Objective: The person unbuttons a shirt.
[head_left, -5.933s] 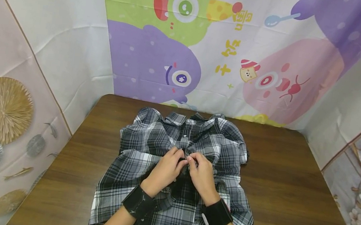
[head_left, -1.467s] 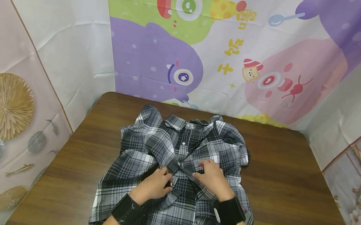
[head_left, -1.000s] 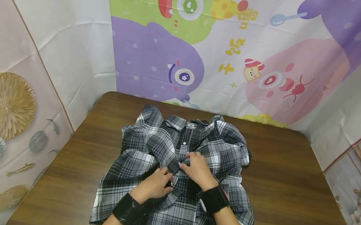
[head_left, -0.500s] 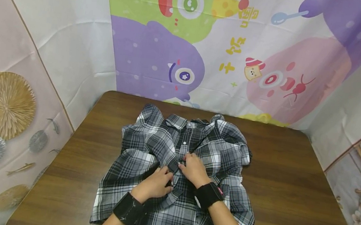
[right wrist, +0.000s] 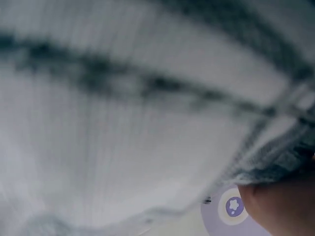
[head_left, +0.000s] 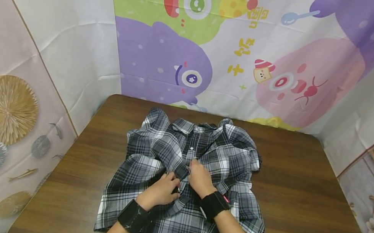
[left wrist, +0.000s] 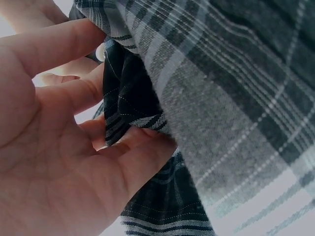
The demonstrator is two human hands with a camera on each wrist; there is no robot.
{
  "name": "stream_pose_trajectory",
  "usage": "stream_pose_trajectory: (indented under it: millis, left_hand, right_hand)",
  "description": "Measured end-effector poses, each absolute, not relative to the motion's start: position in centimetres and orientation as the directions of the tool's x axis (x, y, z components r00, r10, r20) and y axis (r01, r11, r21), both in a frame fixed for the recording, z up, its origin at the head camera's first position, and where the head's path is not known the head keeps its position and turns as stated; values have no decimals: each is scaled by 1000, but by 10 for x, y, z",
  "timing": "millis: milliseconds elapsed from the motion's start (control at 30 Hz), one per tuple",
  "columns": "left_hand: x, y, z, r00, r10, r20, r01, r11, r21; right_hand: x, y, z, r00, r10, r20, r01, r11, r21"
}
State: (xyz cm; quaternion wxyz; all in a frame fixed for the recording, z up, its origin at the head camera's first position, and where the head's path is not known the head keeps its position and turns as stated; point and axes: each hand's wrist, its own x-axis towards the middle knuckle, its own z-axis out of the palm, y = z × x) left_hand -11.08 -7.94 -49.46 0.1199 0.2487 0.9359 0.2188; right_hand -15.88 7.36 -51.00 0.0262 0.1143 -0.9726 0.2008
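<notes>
Table: brown wood grain. Shirt lies on it near mid-table, collar end toward 12 o'clock, hem toward 6; black, grey and white plaid, short-sleeved, rumpled, lower front parted to show plaid beneath. Left hand: fingers part-curled, thumb and fingers round a front edge of the cloth. Right hand: at 2 o'clock from the left, fingers drawn in, pinching the front; right wrist view mostly blurred cloth. Collar: folded over, crooked. Button: white, at 5 o'clock from collar.
</notes>
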Motion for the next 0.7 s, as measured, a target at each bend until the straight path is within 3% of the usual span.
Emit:
stream_pose_trajectory:
  millis: [267,700]
  left_hand:
    - [-111,-80,-496,-851,515,-105,413,778,473]
    - [-114,-80,-492,-846,523,-100,407,756,512]
  right_hand:
    - [-158,73,-510,-982,-161,95,-186,900,-395]
    - [-156,78,-502,-958,-194,212,-265,884,-385]
